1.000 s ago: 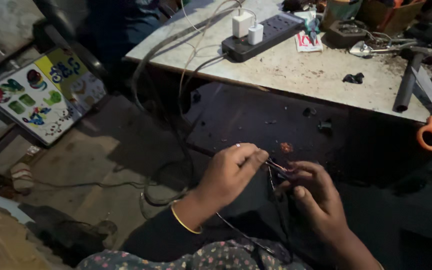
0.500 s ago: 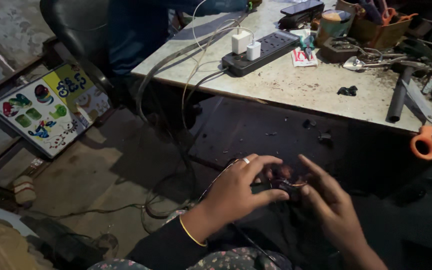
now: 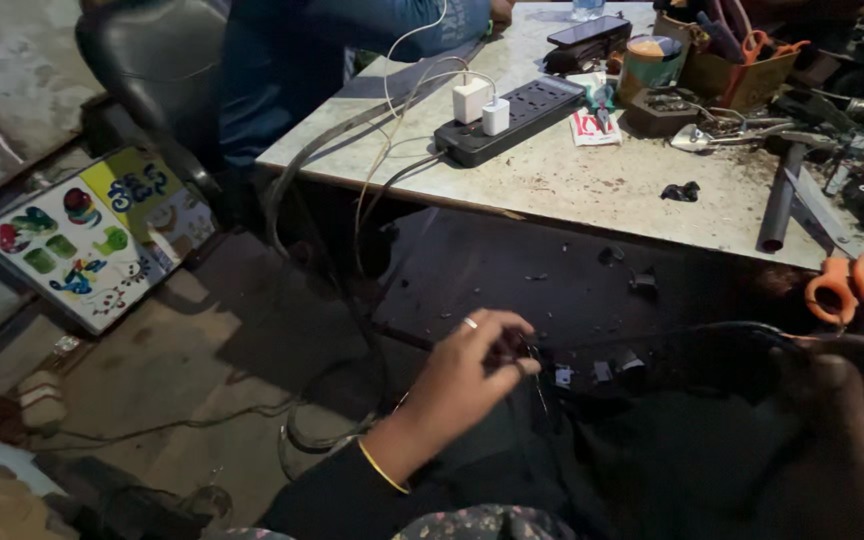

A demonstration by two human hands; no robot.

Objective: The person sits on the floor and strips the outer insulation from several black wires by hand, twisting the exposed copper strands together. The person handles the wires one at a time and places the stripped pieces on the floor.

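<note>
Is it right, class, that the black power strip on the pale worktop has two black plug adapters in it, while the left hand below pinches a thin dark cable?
Not quite. The head view shows the two plug adapters in the black power strip are white, not black. The rest holds: the strip lies on the pale worktop, and the left hand pinches a thin dark cable with its fingers.

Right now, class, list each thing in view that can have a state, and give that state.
left hand: fingers pinched on a thin dark wire
right hand: dim, around a dark cable; grip unclear
power strip: two white chargers plugged in
orange scissors: lying at the table edge
phone: lying flat, screen dark
</note>
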